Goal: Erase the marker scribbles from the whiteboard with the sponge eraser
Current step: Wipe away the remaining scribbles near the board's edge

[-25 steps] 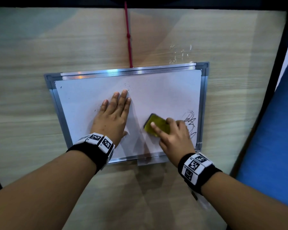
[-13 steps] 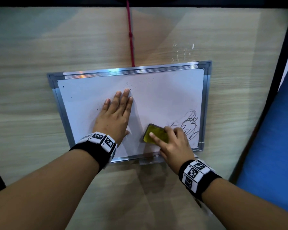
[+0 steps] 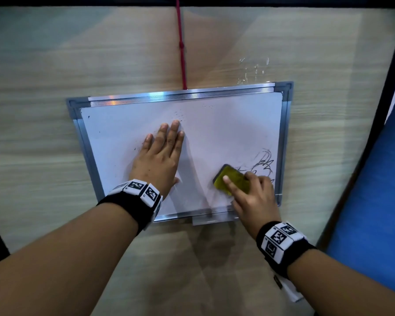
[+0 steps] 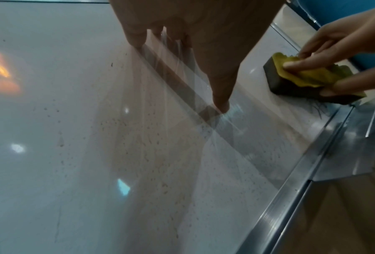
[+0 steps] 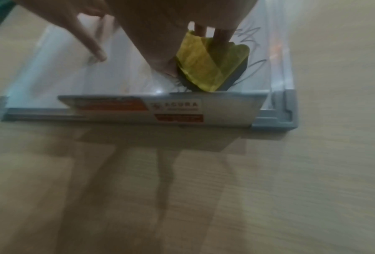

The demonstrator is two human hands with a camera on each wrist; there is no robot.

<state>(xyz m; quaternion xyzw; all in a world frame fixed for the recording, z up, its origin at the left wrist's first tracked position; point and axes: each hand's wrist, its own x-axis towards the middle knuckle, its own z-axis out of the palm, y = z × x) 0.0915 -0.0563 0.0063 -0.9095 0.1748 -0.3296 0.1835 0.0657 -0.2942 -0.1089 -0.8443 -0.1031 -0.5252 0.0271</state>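
Head view, whiteboard (image 3: 214, 137): lay flat on the wooden bench (image 3: 55, 65), metal frame all round, a red cord (image 3: 181, 46) running off from its far edge toward 12 o'clock.
Head view, left hand (image 3: 157, 163): rested palm down on the board's middle-left, fingers straight and close together, gripping nothing.
Head view, right hand (image 3: 251, 197): grip was curled over the sponge eraser (image 3: 232, 180), forefinger laid along its yellow top.
Head view, eraser position: at about 5 o'clock on the board, touching the surface.
Head view, scribbles (image 3: 263, 164): black marker lines at 1 o'clock of the eraser, close to the right frame.
Head view, surroundings: a blue panel (image 3: 374, 201) stood at 3 o'clock.
Left wrist view, left hand (image 4: 193, 34): fingers extended, tips touching the glossy board (image 4: 73, 137).
Left wrist view, eraser (image 4: 308, 80): dark base, torn yellow top, pinched between thumb and fingers of the right hand (image 4: 338, 48) at 2 o'clock.
Right wrist view, eraser (image 5: 212, 67): stood just behind the labelled tray (image 5: 160, 110) on the near frame; picture blurred.
Right wrist view, scribbles (image 5: 250, 41): visible at 1 o'clock of the eraser.
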